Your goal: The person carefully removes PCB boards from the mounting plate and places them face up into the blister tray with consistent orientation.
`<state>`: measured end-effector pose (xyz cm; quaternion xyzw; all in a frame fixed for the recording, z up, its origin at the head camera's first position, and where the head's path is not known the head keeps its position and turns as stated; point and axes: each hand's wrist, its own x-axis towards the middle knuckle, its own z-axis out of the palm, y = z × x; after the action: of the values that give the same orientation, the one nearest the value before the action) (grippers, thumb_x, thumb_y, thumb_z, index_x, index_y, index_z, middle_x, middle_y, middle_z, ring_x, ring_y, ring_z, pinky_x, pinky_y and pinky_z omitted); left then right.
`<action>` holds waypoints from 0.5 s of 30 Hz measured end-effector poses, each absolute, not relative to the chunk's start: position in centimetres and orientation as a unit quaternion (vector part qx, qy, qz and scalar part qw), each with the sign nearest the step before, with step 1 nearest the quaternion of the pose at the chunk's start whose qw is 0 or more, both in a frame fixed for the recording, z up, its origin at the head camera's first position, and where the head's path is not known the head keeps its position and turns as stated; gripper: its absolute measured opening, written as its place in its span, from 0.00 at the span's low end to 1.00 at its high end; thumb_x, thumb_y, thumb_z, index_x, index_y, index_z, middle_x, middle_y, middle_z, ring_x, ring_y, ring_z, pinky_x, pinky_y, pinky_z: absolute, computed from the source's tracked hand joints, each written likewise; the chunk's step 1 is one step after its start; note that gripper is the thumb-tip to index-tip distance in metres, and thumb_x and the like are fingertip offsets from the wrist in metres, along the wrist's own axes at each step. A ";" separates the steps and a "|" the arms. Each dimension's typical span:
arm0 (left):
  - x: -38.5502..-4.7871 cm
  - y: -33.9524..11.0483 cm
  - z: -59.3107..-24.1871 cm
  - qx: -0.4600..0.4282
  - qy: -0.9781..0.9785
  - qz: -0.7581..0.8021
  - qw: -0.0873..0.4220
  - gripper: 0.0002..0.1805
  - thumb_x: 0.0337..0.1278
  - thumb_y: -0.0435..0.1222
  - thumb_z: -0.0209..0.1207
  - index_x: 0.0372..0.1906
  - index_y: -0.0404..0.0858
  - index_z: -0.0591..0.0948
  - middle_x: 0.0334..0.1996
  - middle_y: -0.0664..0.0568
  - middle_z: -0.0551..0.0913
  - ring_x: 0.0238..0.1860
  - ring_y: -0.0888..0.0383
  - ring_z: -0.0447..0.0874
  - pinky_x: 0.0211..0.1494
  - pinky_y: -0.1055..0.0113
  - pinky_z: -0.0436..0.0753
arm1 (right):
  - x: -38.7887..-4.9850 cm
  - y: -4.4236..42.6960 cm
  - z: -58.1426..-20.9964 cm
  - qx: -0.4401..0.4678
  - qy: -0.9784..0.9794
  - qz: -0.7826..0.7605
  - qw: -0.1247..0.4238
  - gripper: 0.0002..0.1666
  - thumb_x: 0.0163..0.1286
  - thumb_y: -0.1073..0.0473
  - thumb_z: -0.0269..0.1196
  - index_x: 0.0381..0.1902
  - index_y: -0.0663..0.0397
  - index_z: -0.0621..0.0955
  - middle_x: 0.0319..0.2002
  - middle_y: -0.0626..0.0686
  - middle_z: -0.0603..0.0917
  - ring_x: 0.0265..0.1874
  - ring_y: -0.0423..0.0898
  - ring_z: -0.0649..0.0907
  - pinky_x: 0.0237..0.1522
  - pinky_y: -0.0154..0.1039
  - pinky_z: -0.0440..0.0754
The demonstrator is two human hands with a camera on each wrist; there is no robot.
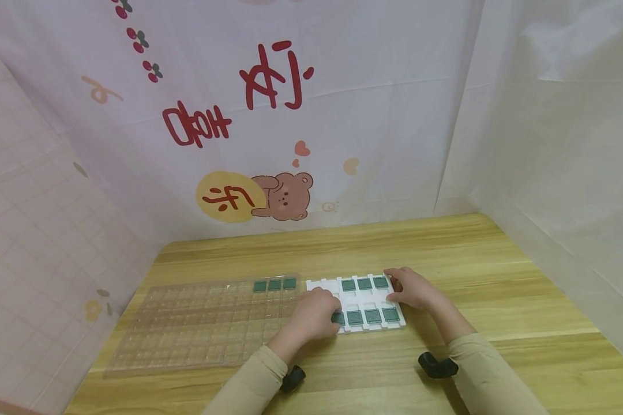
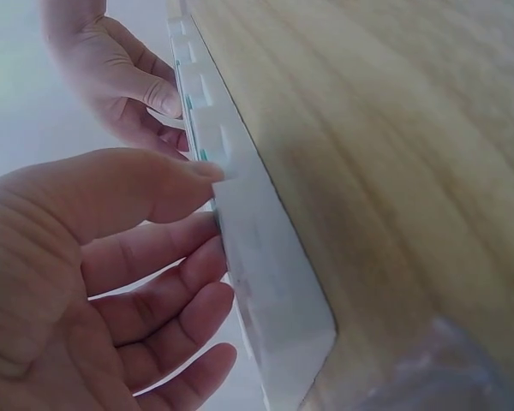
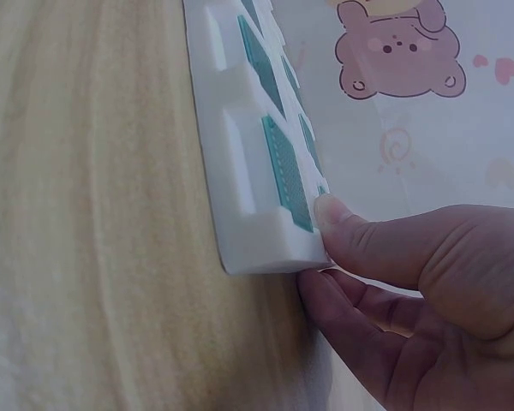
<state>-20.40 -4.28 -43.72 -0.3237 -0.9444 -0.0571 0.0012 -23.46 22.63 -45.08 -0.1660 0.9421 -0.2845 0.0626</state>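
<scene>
A white plastic tray (image 1: 363, 301) lies on the table with green square chips (image 1: 372, 316) in two rows of its slots. My left hand (image 1: 315, 314) is over the tray's left end, thumb and forefinger pinching at the leftmost visible near-row chip (image 1: 338, 318); the fingers partly hide that chip. In the left wrist view, my left thumb (image 2: 171, 180) lies at a notch in the tray's edge. My right hand (image 1: 414, 288) holds the tray's right end, and the right wrist view shows its thumb and forefinger pinching a corner.
A clear plastic tray (image 1: 187, 323) with many small compartments spreads across the table's left side. Three green chips (image 1: 274, 285) sit in its far right row. A printed white cloth (image 1: 374, 115) hangs behind the wooden table (image 1: 498, 311), with more cloth at both sides.
</scene>
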 end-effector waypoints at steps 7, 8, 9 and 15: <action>-20.5 -4.4 -43.7 -0.327 -0.943 -0.065 -0.003 0.07 0.41 0.39 0.71 0.22 0.47 0.83 0.18 0.62 0.69 0.27 0.60 0.66 0.31 0.64 0.67 | -23.4 22.6 -45.2 -0.167 0.941 -0.287 0.062 0.37 0.60 0.64 0.72 0.64 0.74 0.71 0.44 0.60 0.78 0.39 0.51 0.77 0.46 0.49 0.76; -20.6 -4.4 -43.8 -0.327 -0.943 -0.068 -0.005 0.06 0.41 0.39 0.71 0.22 0.47 0.82 0.18 0.62 0.69 0.27 0.60 0.66 0.31 0.64 0.67 | -23.4 22.6 -45.2 -0.168 0.941 -0.286 0.061 0.37 0.60 0.64 0.72 0.64 0.74 0.71 0.44 0.60 0.78 0.39 0.51 0.77 0.46 0.49 0.76; -20.6 -4.4 -43.8 -0.327 -0.942 -0.072 -0.007 0.06 0.41 0.39 0.71 0.22 0.47 0.83 0.18 0.62 0.70 0.27 0.60 0.66 0.31 0.65 0.67 | -23.4 22.6 -45.2 -0.169 0.941 -0.286 0.060 0.37 0.60 0.64 0.72 0.64 0.75 0.71 0.44 0.60 0.78 0.39 0.51 0.77 0.46 0.49 0.76; -20.8 -4.5 -44.0 -0.326 -0.941 -0.089 -0.016 0.04 0.41 0.38 0.70 0.24 0.47 0.84 0.19 0.63 0.70 0.28 0.60 0.66 0.31 0.66 0.66 | -23.4 22.6 -45.3 -0.168 0.943 -0.282 0.057 0.37 0.60 0.64 0.72 0.64 0.74 0.71 0.44 0.60 0.78 0.40 0.50 0.77 0.46 0.49 0.76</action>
<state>-20.84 -4.50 -44.03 -0.3258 -0.9411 -0.0893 -0.0161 -23.43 22.59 -45.31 -0.1683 0.9427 -0.2824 0.0573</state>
